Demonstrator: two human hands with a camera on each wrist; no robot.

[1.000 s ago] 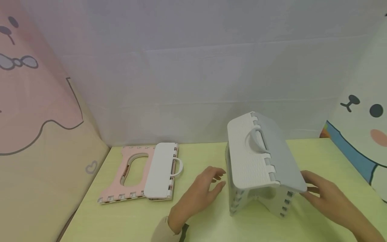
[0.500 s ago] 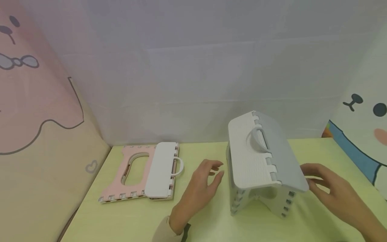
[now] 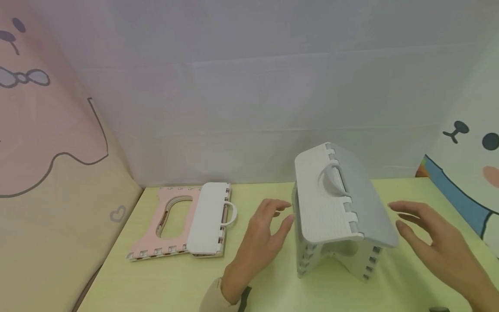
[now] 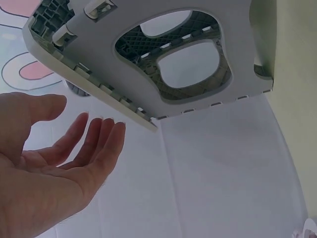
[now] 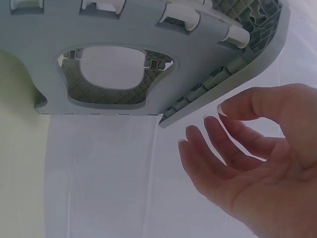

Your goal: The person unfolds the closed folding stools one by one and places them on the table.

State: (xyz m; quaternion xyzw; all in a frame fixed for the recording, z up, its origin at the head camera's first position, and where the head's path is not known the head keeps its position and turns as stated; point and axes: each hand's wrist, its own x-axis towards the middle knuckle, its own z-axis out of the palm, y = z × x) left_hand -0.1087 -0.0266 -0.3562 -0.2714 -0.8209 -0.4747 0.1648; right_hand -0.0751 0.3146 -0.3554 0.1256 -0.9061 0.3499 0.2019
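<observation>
The fingers (image 4: pixel 111 151) of the left hand (image 3: pixel 259 236) are loosely bent and hold nothing, the thumb standing apart from them. The right hand (image 3: pixel 438 242) is much the same, its slightly parted fingertips gently curved around air. In the head view, the white-and-grey folding stool (image 3: pixel 317 208) lies between the hands: just beside the left fingertips, toward 3 o'clock, and just beside the right ones, toward 9 o'clock. Both wrist views show a gap to it. Its top panels slope from a raised ridge like a roof, a looped handle (image 3: pixel 330 180) near the ridge, its legs on the pale green table (image 3: pixel 156 286). At 9 o'clock from the left hand, a pink-and-white stool (image 3: pixel 202 216) lies flat. A whitish cloth (image 3: pixel 241 95) hangs at 12 o'clock.
</observation>
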